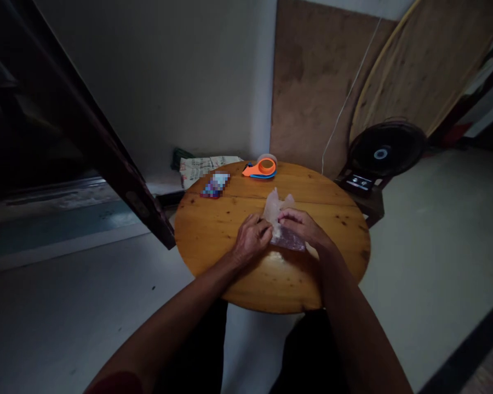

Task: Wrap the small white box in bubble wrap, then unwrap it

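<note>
A clear plastic bag [288, 239] lies near the middle of the round wooden table [213, 230], its loose upper part standing up in two crumpled points. The lower part looks purplish; what is inside cannot be made out. My left hand [252, 236] is closed on the bag's left side, fingers curled. From the right, my right hand [302, 224] pinches the bag around its gathered middle. Beyond the bag, at the table's far edge, sits an orange and blue tape dispenser [266, 166] with a roll of tape in it.
A blurred-out flat object, perhaps a phone [216, 185], lies at the table's far left. Printed sheets [193, 168] show behind it. A black round fan [384, 153] stands right of the table. A dark frame [119, 164] rises at the left; boards lean on the wall.
</note>
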`<state>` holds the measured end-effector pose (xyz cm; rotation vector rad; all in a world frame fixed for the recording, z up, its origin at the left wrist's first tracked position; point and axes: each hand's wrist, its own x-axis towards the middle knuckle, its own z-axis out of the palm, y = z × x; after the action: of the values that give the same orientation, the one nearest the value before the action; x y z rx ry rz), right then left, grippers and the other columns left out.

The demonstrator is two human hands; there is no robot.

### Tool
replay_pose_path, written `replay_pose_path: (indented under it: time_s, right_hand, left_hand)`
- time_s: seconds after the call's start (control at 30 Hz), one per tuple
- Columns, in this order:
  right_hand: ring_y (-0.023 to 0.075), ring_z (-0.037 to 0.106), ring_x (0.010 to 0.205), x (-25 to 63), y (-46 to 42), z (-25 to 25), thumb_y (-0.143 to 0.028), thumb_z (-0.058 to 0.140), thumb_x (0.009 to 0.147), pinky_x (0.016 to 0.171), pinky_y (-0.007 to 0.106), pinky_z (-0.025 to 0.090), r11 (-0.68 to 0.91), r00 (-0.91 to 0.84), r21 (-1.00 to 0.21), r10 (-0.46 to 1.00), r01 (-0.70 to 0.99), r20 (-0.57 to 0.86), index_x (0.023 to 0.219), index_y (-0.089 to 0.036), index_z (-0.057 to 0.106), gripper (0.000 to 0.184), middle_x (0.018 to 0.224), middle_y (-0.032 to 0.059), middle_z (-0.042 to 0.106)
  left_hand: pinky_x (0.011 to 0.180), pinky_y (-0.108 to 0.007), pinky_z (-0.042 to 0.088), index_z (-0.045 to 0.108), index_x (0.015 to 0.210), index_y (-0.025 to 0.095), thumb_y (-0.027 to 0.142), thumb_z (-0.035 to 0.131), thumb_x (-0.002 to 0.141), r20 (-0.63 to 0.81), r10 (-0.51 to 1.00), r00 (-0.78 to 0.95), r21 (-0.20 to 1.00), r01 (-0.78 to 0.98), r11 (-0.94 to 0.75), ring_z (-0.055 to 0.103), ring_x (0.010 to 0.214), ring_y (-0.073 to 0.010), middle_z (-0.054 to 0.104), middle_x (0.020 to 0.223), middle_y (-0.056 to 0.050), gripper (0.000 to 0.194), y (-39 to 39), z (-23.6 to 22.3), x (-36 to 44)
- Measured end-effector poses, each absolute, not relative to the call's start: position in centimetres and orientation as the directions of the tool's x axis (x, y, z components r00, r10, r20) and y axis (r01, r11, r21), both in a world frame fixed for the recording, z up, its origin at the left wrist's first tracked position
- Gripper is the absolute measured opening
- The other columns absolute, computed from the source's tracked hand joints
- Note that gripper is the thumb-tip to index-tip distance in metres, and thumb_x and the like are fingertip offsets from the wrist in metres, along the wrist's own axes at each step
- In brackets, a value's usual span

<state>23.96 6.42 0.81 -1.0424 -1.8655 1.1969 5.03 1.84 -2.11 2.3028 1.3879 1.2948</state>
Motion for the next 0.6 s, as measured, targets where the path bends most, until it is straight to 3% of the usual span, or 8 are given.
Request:
replay_pose_path:
  time_s: [0.13,0.33,0.47,0.6]
  right_hand:
    - [0.0116,0.048,0.065,23.6,6.3,0.6,-0.041,0.062,0.078,0.06,0.023,0.038,0.227,-0.458,-0.935,0.885,0.273,0.082,0.086,-0.018,0.061,0.024,0.075,-0.0016,0.056]
    - [0.0127,0.052,0.067,23.8,6.1,1.6,-0.043,0.061,0.078,0.061,0.023,0.041,0.259,-0.398,-0.916,0.909,0.308,0.123,0.087,-0.017,0.063,0.028,0.076,0.0,0.06]
    - [0.0157,0.057,0.073,25.3,4.9,2.4,-0.042,0.062,0.076,0.064,0.025,0.044,0.296,-0.347,-0.814,0.93,0.499,0.125,0.091,-0.016,0.064,0.03,0.082,0.0029,0.064]
    - [0.014,0.052,0.063,26.4,3.2,1.5,-0.044,0.064,0.073,0.058,0.024,0.04,0.26,-0.227,-0.696,0.963,0.669,0.142,0.083,-0.016,0.065,0.03,0.071,0.001,0.062]
  left_hand:
    - [0.08,-0.028,0.047,0.071,0.085,0.018,0.02,0.049,0.091,0.607,0.766,0.214,0.554,0.577,-0.6,0.055,0.087,-0.0173,0.057,0.085,-0.005,0.023,1.9,-2.1,4.6]
    - [0.083,-0.03,0.047,0.073,0.094,0.019,0.024,0.049,0.092,0.626,0.741,0.244,0.5,0.603,-0.621,0.055,0.092,-0.019,0.057,0.088,-0.007,0.025,1.8,-2.3,4.2]
    - [0.086,-0.034,0.046,0.073,0.091,0.02,0.026,0.054,0.089,0.651,0.72,0.239,0.441,0.653,-0.616,0.054,0.094,-0.0208,0.059,0.096,-0.008,0.02,2.1,-2.6,4.3]
    - [0.09,-0.036,0.044,0.071,0.089,0.019,0.024,0.052,0.091,0.669,0.686,0.288,0.407,0.63,-0.662,0.054,0.098,-0.021,0.063,0.106,-0.007,0.02,2.4,-2.7,4.5]
